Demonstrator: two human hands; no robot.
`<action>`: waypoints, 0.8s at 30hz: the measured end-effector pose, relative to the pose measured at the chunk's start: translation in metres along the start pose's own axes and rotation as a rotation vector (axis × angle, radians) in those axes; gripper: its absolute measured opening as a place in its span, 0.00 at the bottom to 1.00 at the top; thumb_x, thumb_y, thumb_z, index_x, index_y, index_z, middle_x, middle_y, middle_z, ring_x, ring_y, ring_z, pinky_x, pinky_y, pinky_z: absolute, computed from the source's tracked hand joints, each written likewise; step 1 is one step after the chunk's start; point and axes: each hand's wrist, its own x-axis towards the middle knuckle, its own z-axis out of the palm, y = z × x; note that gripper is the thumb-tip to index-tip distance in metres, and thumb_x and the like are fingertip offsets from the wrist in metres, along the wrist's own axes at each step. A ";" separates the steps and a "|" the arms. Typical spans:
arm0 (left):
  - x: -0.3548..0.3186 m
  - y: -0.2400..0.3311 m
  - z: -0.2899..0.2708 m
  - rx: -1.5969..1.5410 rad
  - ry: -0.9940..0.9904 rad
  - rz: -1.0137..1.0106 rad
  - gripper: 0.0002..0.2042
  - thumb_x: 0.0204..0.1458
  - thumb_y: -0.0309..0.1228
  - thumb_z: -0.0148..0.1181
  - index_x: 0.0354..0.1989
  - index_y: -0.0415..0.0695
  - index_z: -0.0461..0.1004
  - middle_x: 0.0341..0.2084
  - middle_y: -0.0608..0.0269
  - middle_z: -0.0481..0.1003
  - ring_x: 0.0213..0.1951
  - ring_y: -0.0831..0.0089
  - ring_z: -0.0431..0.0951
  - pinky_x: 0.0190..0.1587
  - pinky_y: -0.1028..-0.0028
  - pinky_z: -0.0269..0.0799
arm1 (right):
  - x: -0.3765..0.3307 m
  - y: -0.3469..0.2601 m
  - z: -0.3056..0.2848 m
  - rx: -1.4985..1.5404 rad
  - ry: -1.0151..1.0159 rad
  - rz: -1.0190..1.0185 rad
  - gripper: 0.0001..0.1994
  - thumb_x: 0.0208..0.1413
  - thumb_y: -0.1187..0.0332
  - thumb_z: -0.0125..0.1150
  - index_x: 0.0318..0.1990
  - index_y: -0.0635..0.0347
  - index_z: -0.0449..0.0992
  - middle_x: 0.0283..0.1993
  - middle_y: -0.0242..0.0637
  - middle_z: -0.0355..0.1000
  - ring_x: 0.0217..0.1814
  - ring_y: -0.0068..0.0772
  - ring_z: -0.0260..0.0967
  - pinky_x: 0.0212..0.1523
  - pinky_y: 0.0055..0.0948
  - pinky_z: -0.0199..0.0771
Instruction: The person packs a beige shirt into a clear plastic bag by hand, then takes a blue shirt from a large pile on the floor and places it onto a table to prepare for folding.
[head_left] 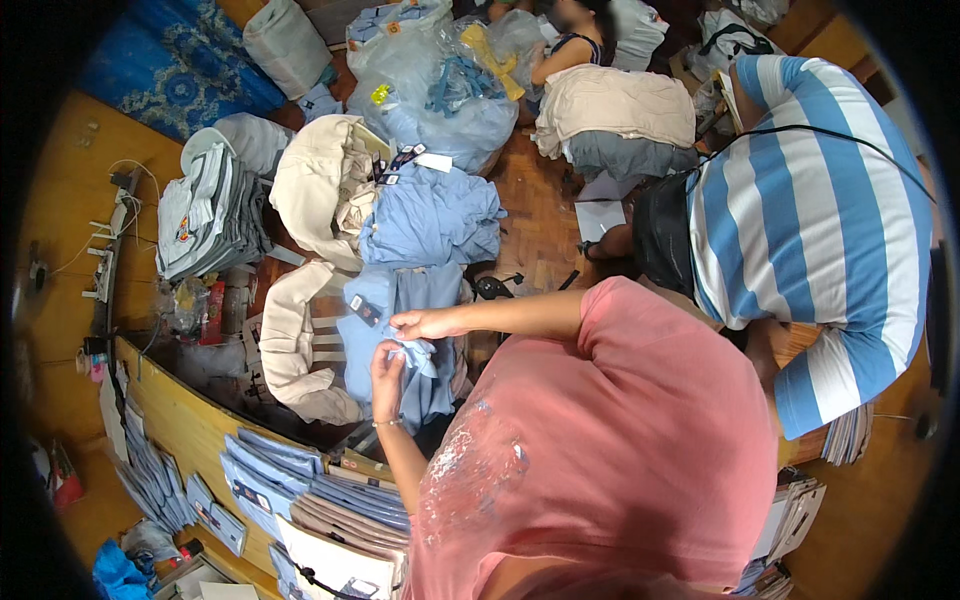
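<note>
A light blue garment (414, 362), probably a shirt, is bunched between my two hands. My left hand (386, 372), with a bracelet at the wrist, pinches a gathered bit of it. My right hand (428, 323) reaches in from the right and has its fingers closed on the same cloth, close to the left fingertips. A dark hang tag (365, 310) lies on the blue cloth just left of my right hand. More blue fabric spreads beneath, over a slatted wooden seat (326, 340) with cream cloth (290, 335) draped round it.
Beyond sits a pile of tagged blue garments (430, 215), beside a cream-draped chair (315, 190). Grey folded garments (212, 215) are stacked left. Packed shirts (265, 475) fill a shelf below. A co-worker in a striped shirt (810, 200) bends at right; another person (575, 45) sits far back.
</note>
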 end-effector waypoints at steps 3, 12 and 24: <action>-0.001 -0.015 -0.007 -0.227 -0.001 0.018 0.07 0.53 0.22 0.47 0.40 0.43 0.65 0.35 0.67 0.67 0.36 0.80 0.67 0.40 0.79 0.63 | -0.001 -0.002 0.002 -0.109 -0.133 -0.010 0.08 0.57 0.68 0.47 0.40 0.61 0.66 0.41 0.27 0.62 0.47 0.17 0.54 0.48 0.18 0.55; 0.031 -0.070 -0.033 -0.474 0.147 -0.001 0.09 0.53 0.24 0.47 0.43 0.41 0.65 0.36 0.60 0.71 0.38 0.71 0.73 0.43 0.73 0.70 | 0.020 0.056 0.019 -0.200 0.101 -0.082 0.07 0.54 0.67 0.50 0.28 0.60 0.67 0.22 0.23 0.58 0.27 0.17 0.53 0.28 0.23 0.56; 0.012 -0.082 -0.029 -0.216 0.030 -0.212 0.11 0.51 0.21 0.49 0.43 0.44 0.65 0.28 0.71 0.70 0.27 0.85 0.67 0.27 0.87 0.63 | 0.010 0.115 0.001 -0.050 0.275 0.280 0.13 0.52 0.63 0.55 0.41 0.60 0.68 0.31 0.31 0.67 0.28 0.21 0.62 0.26 0.25 0.62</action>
